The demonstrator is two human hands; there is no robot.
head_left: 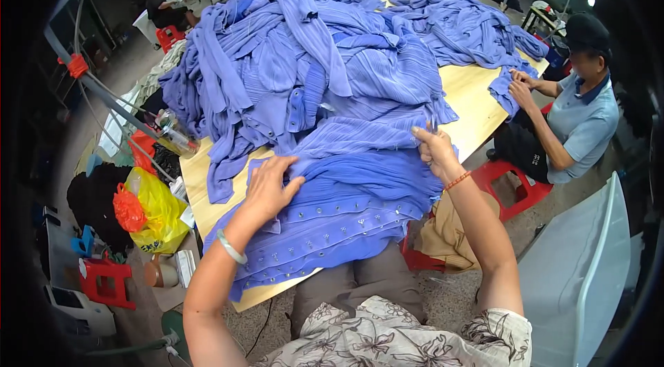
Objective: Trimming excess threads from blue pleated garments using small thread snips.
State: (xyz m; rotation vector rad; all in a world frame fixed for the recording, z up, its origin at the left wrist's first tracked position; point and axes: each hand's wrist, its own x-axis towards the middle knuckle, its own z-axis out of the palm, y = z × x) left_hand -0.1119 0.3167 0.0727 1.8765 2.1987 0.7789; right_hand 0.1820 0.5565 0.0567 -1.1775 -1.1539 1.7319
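A blue-violet pleated garment (339,228) lies in front of me across the table's near edge and partly over my lap. Rows of small metal snap buttons run along its front strip. My left hand (268,190) rests on the cloth at its left side, fingers flat and thumb apart. At the right side my right hand (436,151) is closed, pinching the edge of the pleated cloth between thumb and fingers. Just beyond both hands rises a large heap of the same blue-violet garments (290,56), touching the one I handle.
The pale wooden table (477,101) bears a second garment pile (456,24) at far right. A co-worker (584,101) sits there handling cloth. Beside me stand a red stool (512,190), a pale plastic bin (574,270) and, at left, a yellow bag (158,208) and a metal pole (114,101).
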